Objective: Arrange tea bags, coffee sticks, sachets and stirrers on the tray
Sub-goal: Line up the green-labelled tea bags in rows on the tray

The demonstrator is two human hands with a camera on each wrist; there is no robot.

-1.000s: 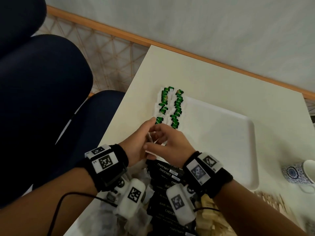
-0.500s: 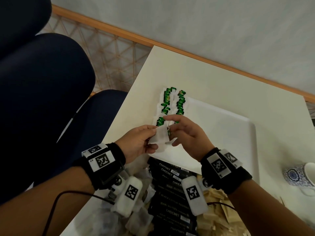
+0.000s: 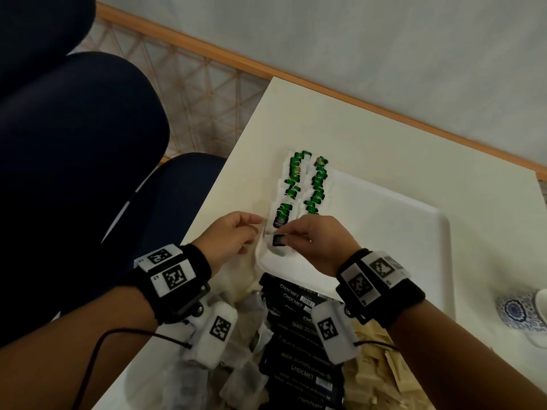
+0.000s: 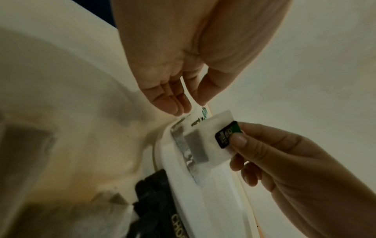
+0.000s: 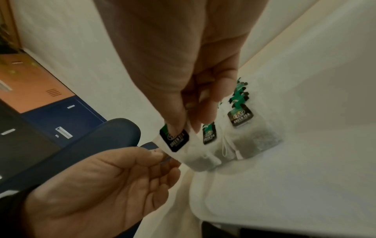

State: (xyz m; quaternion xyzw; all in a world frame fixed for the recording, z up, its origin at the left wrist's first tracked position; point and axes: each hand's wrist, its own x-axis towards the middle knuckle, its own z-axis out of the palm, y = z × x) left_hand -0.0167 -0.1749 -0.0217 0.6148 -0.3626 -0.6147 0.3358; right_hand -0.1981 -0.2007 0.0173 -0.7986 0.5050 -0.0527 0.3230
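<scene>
Tea bags (image 3: 302, 184) with green-and-black tags lie in two overlapping rows along the left edge of the white tray (image 3: 414, 232), which sits on the pale table (image 3: 340, 113). Farthest left, dark blue chairs (image 3: 74, 137) stand beside the table.

Next comes the left hand (image 3: 233, 238), at the tray's near left corner. Its fingers are loosely bent, its thumb and fingertips (image 4: 179, 106) are close together, and it has hold of nothing. In the right wrist view it lies palm up, just beside and below the bag that the other hand holds.

Just to its right, the right hand (image 3: 313, 241) pinches one green tea bag (image 5: 195, 151) by its tag (image 4: 227, 136) between thumb and forefinger. The bag hangs over the tray's near left corner, at the near end of the left row; whether its lower edge touches the tray cannot be told.

Nearer the person, off the tray, loose tea bags (image 3: 242, 377) are heaped on the left, black coffee sticks (image 3: 299, 344) printed CHOCMET are stacked in the middle, and tan sachets (image 3: 381, 368) are piled on the right. At the far right edge stands a blue-patterned mug (image 3: 524, 315), well apart from the hands.
</scene>
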